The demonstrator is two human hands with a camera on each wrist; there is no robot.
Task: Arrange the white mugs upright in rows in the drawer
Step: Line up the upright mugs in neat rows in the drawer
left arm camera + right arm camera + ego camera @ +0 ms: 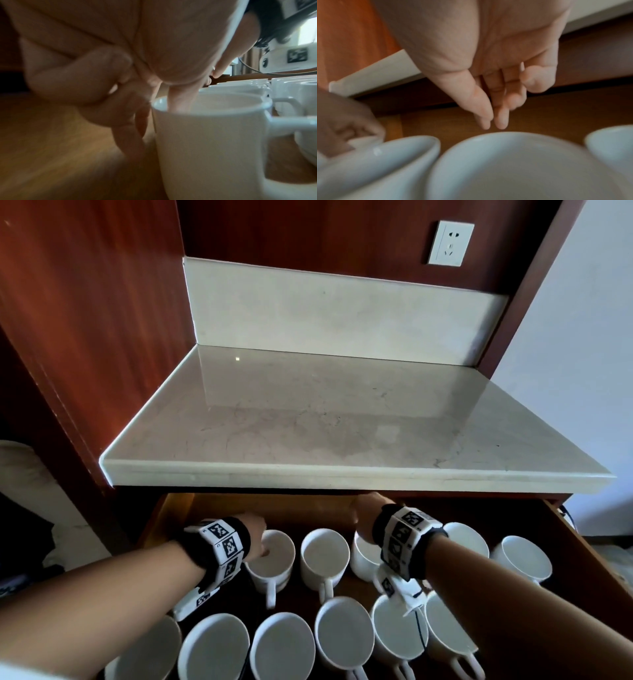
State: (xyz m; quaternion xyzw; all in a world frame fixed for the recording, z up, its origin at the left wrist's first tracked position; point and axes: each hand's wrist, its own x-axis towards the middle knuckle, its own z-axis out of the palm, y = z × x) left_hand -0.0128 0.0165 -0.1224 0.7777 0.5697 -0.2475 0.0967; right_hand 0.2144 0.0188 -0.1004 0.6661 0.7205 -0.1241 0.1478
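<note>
Several white mugs stand upright in two rows in the open wooden drawer (579, 546). My left hand (257, 537) pinches the rim of the back-left mug (274, 563), thumb inside and fingers (130, 135) outside; the left wrist view shows this mug (211, 146) close up, handle to the right. My right hand (364, 510) hovers above the third back-row mug (364, 556), fingers (500, 117) straight and relaxed, holding nothing. That mug (518, 166) fills the bottom of the right wrist view.
A pale marble countertop (335, 422) overhangs the back of the drawer, just above both hands. Red-brown wooden panels (85, 320) flank it, with a wall socket (450, 242) at top right. Bare drawer floor (51, 148) lies left of the held mug.
</note>
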